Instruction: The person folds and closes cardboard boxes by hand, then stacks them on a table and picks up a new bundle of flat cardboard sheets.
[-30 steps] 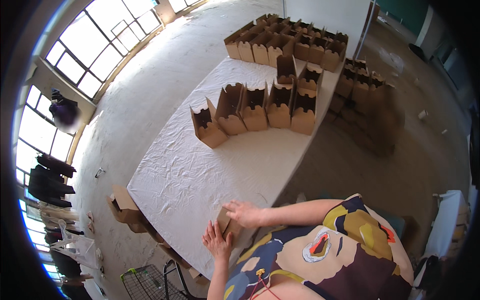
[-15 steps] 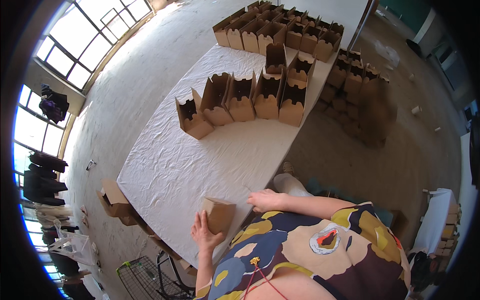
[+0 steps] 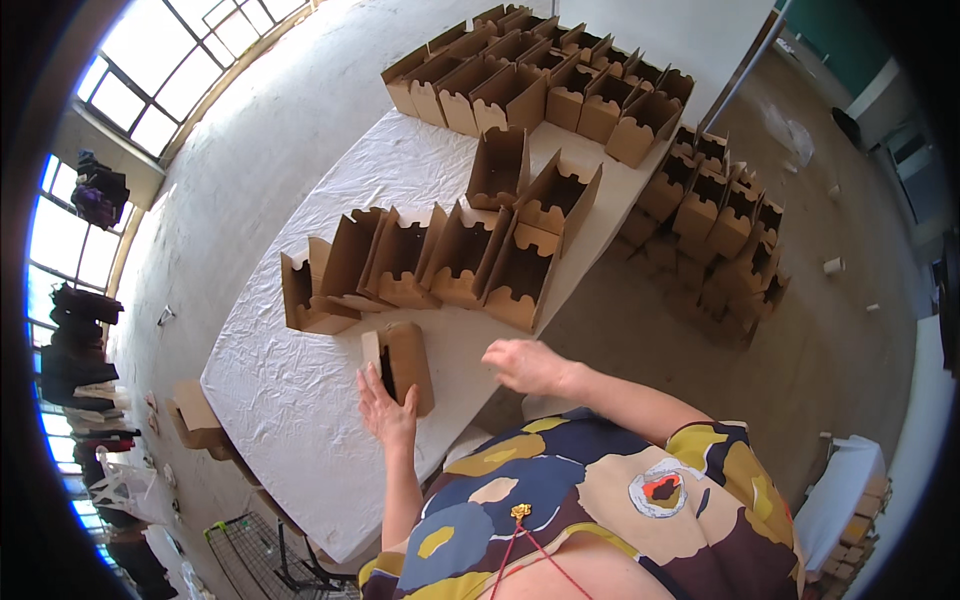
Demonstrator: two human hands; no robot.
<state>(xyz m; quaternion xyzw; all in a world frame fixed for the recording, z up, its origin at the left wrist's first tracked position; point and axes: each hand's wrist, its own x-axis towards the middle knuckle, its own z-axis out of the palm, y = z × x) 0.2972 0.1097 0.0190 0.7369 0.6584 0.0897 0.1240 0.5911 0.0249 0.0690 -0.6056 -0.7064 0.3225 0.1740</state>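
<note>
A small brown cardboard box [image 3: 408, 365] lies on the white-covered table in front of me. A dark gap shows between its flap and its body. My left hand [image 3: 385, 408] rests against the near left part of this box, fingers stretched out and thumb apart. To the right of the box, over the table's edge, my right hand [image 3: 528, 366] is raised with its fingers curled together. Whatever those fingers may hold is too small to make out. Just beyond the box stands a row of open-topped cardboard boxes [image 3: 460, 255] with notched rims.
Many similar open boxes [image 3: 510, 100] stand packed at the table's [image 3: 265, 385] far end. More boxes [image 3: 705, 205] are stacked to the table's right. Folded cardboard [image 3: 195, 412] sits off the left edge, and a black wire basket [image 3: 260, 555] is at the lower left.
The box has moved farther from me, toward the row, with my left hand on it, and a dark gap now shows in it. My right hand has lifted. The view has shifted.
</note>
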